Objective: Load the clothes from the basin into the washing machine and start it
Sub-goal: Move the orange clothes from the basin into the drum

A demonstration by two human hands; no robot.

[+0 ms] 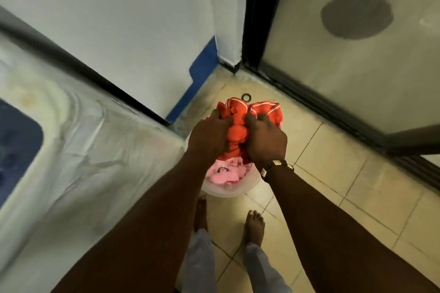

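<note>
Red garment (pixel 238 131) bunched over the basin (pixel 228 191), both our hands, left (pixel 209 137) and right (pixel 266 141), clenched on it; loose ends may snag pink clothes (pixel 226 173) below and drop them beside the washer (pixel 78 150).

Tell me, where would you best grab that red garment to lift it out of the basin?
Probably from above, at its bunched middle, where the left hand and right hand already clutch the red garment. It is piled loosely atop the pink clothes in the basin, so gathered folds give most to hold.
</note>
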